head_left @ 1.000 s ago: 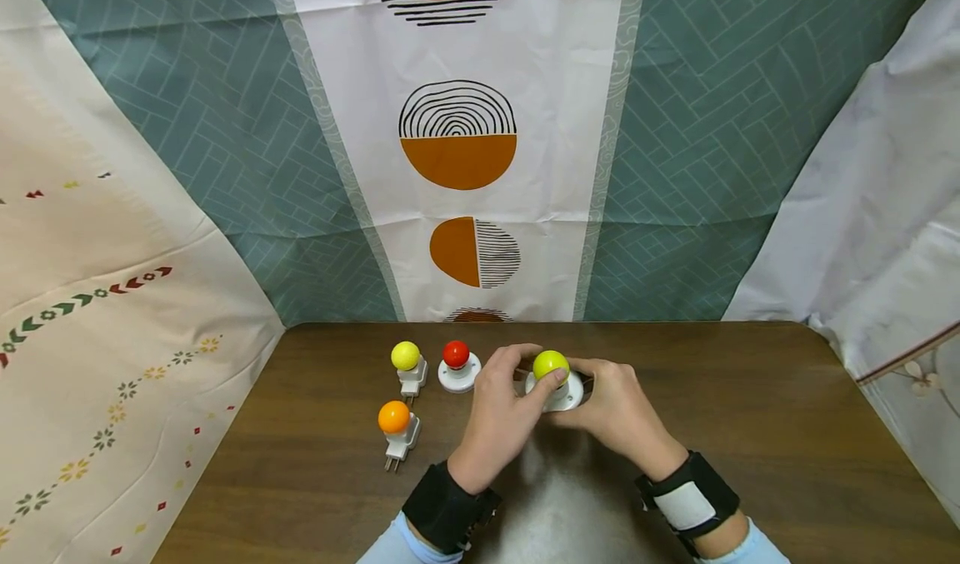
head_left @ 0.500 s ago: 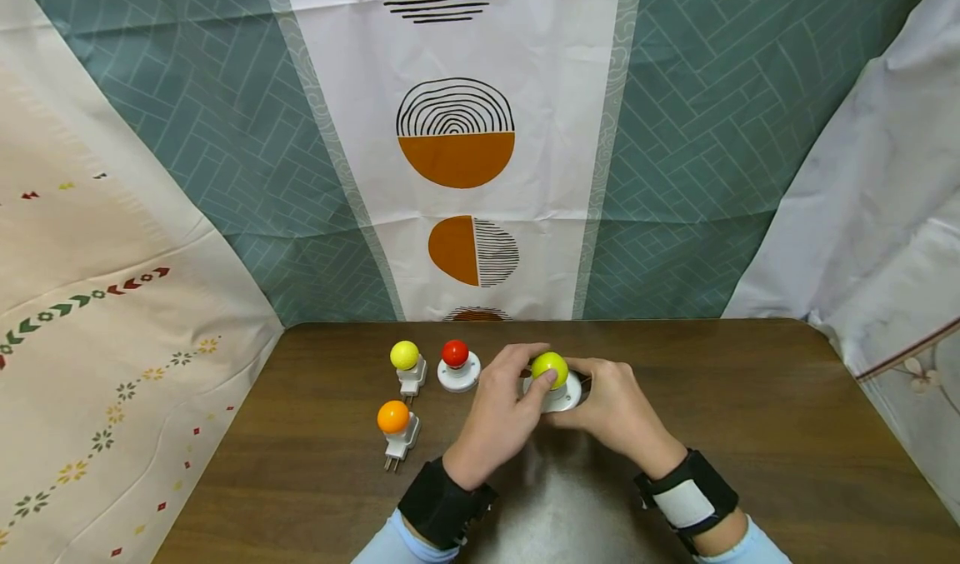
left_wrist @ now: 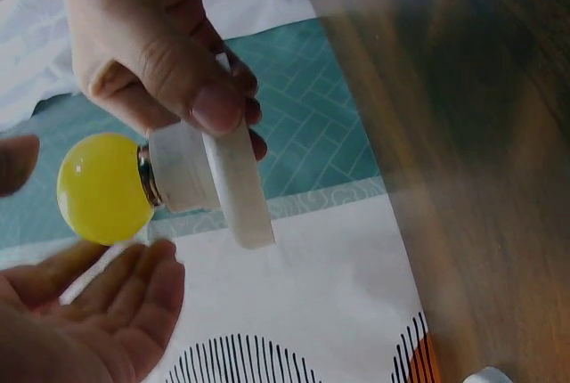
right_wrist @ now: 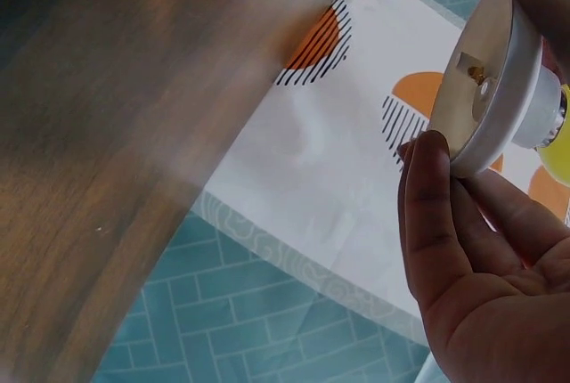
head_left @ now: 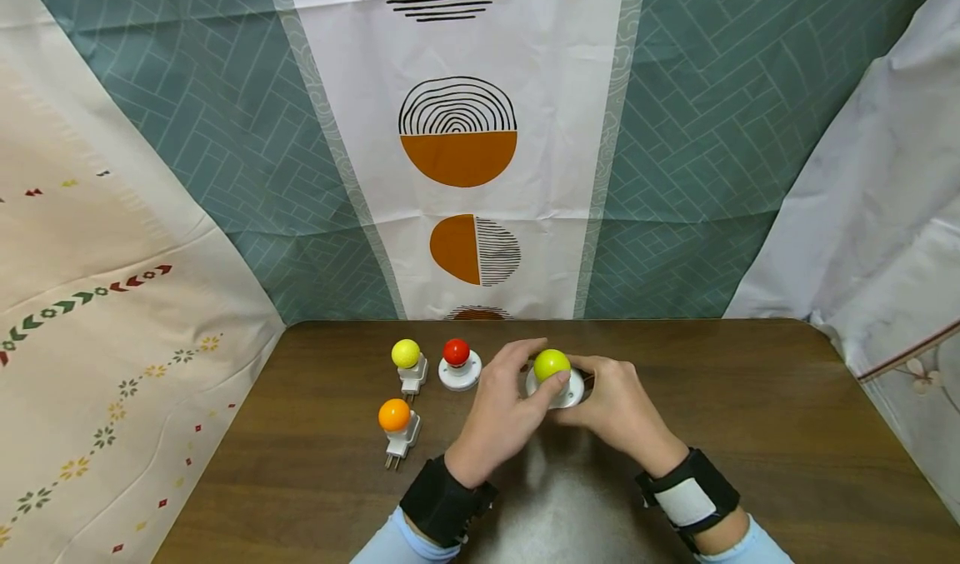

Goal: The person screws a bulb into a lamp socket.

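Observation:
A yellow-green round bulb (head_left: 551, 363) sits in a white round lamp holder (head_left: 573, 392), raised off the table. My right hand (head_left: 617, 397) pinches the holder's base by its rim; the right wrist view shows the base's underside (right_wrist: 472, 89) with a brass-coloured part. My left hand (head_left: 501, 406) is around the bulb. In the left wrist view its thumb (left_wrist: 16, 166) stands apart from the bulb (left_wrist: 103, 189), while its fingers (left_wrist: 134, 289) lie loosely just below the glass. Whether those fingers touch the bulb is unclear. A metal collar shows between bulb and holder.
To the left, a red bulb (head_left: 456, 352) stands in a white round holder (head_left: 463, 375). Yellow (head_left: 406, 353) and orange (head_left: 393, 415) bulbs with white plug adapters lie on the wooden table (head_left: 300, 464). A patterned cloth (head_left: 465, 156) hangs behind the table.
The left fingers and thumb shift slightly about the bulb. The right hand keeps its grip on the holder, almost unmoved. The other bulbs stay where they were.

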Demonstrator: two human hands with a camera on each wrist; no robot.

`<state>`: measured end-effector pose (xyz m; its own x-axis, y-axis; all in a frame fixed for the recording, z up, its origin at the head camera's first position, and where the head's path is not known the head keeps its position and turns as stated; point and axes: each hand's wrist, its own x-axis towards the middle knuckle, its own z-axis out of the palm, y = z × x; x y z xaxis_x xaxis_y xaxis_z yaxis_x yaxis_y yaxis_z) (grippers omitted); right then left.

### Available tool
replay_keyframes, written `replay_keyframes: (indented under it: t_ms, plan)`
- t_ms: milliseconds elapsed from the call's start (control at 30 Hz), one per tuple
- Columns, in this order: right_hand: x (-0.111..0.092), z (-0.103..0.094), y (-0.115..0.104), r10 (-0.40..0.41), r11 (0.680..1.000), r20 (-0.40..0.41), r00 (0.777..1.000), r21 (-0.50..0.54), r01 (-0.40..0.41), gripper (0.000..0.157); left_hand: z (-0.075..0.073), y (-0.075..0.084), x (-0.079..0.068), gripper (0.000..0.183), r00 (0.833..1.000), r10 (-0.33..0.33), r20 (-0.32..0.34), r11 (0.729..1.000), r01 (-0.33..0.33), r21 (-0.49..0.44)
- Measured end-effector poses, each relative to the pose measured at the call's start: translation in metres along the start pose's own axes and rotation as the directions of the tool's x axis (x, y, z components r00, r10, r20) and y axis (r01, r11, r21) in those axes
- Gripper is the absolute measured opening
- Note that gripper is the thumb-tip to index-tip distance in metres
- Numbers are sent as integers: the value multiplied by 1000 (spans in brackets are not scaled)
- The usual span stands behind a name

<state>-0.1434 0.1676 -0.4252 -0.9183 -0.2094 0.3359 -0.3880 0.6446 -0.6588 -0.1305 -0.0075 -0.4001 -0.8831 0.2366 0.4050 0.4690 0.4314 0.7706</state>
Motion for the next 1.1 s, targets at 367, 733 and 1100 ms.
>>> replay_keyframes:
  t_ms: [367,733,1100]
  plan:
    - [1,0,1,9,1000,14,1000,-11,-9,70,6,0,0,36,992,-66,-112,998,66,-3]
    - [0,0,2,9,1000,16,1000,10,-9,71,3,0,-1,32,1000,-23,-13,1000,23,4]
    - [0,1,2,-4,1000,4,1000,7,4,69,0,-2,2,33,994,36,100,999,-35,-9]
